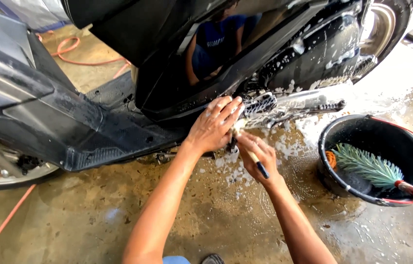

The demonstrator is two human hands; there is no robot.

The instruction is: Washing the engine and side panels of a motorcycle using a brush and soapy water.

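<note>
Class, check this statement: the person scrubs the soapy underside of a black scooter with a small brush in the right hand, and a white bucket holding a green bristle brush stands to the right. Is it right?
One detail is wrong. The head view shows the bucket is black, not white. The rest holds: the right hand grips the small brush at the scooter, beside the left hand, and the green bristle brush lies in the bucket.

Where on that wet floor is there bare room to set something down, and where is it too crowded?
Bare floor lies left of the left hand, below the scooter. A smaller patch lies below the bucket, bottom right. It is crowded where both hands meet at the soapy footpeg, the right hand holding a small brush. The bucket holds a green brush.
</note>
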